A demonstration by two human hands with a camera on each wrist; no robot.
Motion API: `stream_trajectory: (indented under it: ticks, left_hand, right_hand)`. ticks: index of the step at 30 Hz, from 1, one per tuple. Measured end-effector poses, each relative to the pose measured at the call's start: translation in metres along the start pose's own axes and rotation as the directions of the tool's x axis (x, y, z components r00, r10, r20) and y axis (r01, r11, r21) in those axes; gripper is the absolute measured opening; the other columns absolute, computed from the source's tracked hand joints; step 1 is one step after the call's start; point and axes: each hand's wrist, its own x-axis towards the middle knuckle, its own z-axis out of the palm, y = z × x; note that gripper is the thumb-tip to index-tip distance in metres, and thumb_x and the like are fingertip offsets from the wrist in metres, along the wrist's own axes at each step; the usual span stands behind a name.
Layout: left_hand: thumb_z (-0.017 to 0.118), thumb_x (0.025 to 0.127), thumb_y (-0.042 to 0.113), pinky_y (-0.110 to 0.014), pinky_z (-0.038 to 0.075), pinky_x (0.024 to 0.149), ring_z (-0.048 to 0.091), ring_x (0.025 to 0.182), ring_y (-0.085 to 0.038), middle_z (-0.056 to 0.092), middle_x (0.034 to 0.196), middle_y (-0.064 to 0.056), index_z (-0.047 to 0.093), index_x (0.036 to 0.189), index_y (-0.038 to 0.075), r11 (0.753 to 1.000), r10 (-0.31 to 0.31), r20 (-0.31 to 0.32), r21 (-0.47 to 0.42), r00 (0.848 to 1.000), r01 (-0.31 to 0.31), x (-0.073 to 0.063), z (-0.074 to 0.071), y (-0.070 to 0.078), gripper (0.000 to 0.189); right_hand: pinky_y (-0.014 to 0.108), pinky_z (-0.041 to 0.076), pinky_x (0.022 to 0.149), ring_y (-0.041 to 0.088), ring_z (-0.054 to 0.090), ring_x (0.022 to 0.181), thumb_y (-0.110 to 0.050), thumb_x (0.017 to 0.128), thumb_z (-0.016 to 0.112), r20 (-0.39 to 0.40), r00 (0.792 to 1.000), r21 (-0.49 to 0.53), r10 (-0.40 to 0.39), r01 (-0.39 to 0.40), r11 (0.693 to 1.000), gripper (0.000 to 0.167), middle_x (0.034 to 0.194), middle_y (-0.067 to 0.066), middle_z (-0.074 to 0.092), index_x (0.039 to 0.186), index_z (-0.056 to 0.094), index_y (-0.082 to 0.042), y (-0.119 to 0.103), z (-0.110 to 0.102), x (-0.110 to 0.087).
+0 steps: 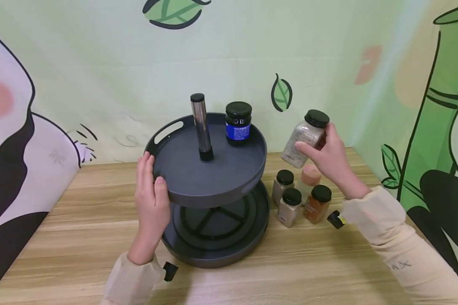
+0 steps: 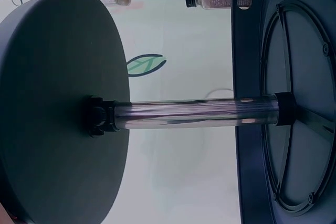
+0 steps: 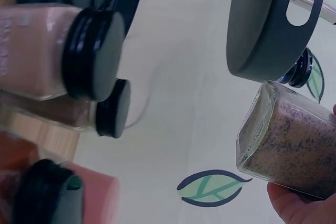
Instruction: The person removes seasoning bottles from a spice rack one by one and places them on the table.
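My right hand grips a clear glass spice jar with a black lid, tilted in the air to the right of a dark two-tier turntable rack. Speckled seasoning fills that jar in the right wrist view. On the rack's left side, my left hand rests its straight fingers against the rim of the upper tray. A dark jar with a blue label stands on this tray, right of the metal post. Below is the lower tray, partly hidden by the upper one.
Several smaller jars stand together on the wooden table, right of the rack: black-lidded ones such as the orange-brown jar and the pale jar, plus a pink-topped one. A cartoon-printed backdrop hangs behind.
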Motion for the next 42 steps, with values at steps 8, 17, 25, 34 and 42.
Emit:
stream_trajectory:
  ticks: [8, 17, 25, 34, 42]
  left_hand:
    - [0.036, 0.086, 0.009, -0.046, 0.018, 0.107, 0.021, 0.134, -0.027, 0.032, 0.14, -0.015, 0.038, 0.13, -0.005, 1.0, 0.003, -0.003, -0.002, 1.0, -0.003, 0.001, 0.0, 0.0, 0.046]
    - [0.035, 0.086, 0.008, -0.045, 0.017, 0.108, 0.022, 0.133, -0.028, 0.033, 0.14, -0.016, 0.039, 0.13, -0.006, 1.0, 0.011, -0.014, -0.006, 1.0, -0.011, 0.001, 0.001, -0.001, 0.046]
    - [0.035, 0.087, 0.011, -0.046, 0.018, 0.108, 0.021, 0.133, -0.027, 0.032, 0.14, -0.015, 0.039, 0.13, -0.005, 1.0, 0.001, -0.005, 0.002, 1.0, -0.001, 0.001, 0.0, 0.0, 0.046]
    - [0.035, 0.086, 0.01, -0.046, 0.018, 0.108, 0.022, 0.133, -0.027, 0.033, 0.14, -0.015, 0.039, 0.13, -0.005, 1.0, 0.002, -0.008, 0.008, 1.0, -0.002, 0.001, 0.0, 0.0, 0.046]
    - [0.035, 0.087, 0.012, -0.046, 0.019, 0.107, 0.021, 0.134, -0.026, 0.033, 0.14, -0.014, 0.039, 0.13, -0.004, 1.0, -0.003, -0.006, 0.014, 1.0, 0.003, 0.0, 0.0, 0.001, 0.046]
  right_hand:
    - [0.012, 0.045, 0.071, 0.009, 0.051, 0.091, -0.021, 0.081, 0.062, 0.0, 1.0, -0.028, 0.027, -0.027, 0.999, 0.06, 0.113, 0.014, 0.048, 0.126, 0.029, -0.001, 0.013, -0.006, -0.004]
    - [0.012, 0.044, 0.073, 0.011, 0.049, 0.094, -0.023, 0.081, 0.061, -0.004, 0.998, -0.051, 0.068, -0.068, 0.996, 0.062, 0.115, 0.016, 0.046, 0.128, 0.027, 0.0, 0.025, -0.011, -0.008]
    - [0.008, 0.041, 0.071, 0.011, 0.048, 0.094, -0.027, 0.081, 0.061, -0.039, 0.994, -0.077, 0.101, -0.104, 0.992, 0.065, 0.115, 0.016, 0.046, 0.129, 0.026, 0.0, 0.037, -0.016, -0.009]
    - [0.01, 0.041, 0.07, 0.013, 0.047, 0.097, -0.031, 0.08, 0.061, -0.083, 0.988, -0.088, 0.127, -0.135, 0.987, 0.065, 0.116, 0.014, 0.045, 0.127, 0.027, -0.001, 0.049, -0.021, -0.01]
    - [0.011, 0.04, 0.069, 0.012, 0.047, 0.096, -0.034, 0.08, 0.061, -0.127, 0.979, -0.12, 0.162, -0.177, 0.977, 0.068, 0.115, 0.013, 0.045, 0.128, 0.027, -0.001, 0.058, -0.027, -0.009]
